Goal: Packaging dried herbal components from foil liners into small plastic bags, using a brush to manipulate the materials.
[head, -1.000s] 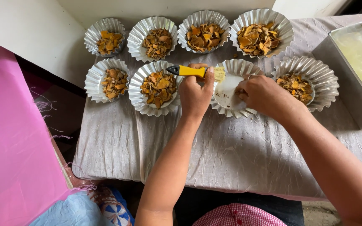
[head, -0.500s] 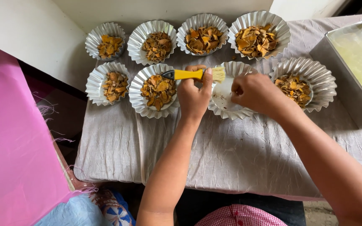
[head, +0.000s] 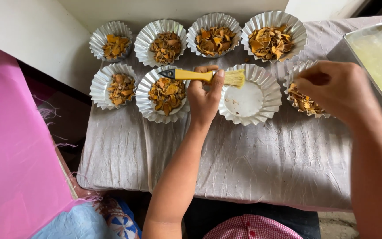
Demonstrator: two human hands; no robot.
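Brushing an empty fluted foil dish [head: 249, 98] on the cloth-covered bench [head: 253, 163].
Left hand [head: 203, 96] grips the yellow-handled brush [head: 204, 76], bristles over the dish's rim; right hand [head: 338, 90], fingers curled together, hovers above a neighbouring filled dish [head: 303, 101].

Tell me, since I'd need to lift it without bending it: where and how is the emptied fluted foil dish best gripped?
Pinch the fluted rim of the empty foil dish on its near side, coming from the table's front edge. The brush in the left hand lies across its far rim, and filled dishes crowd both sides.
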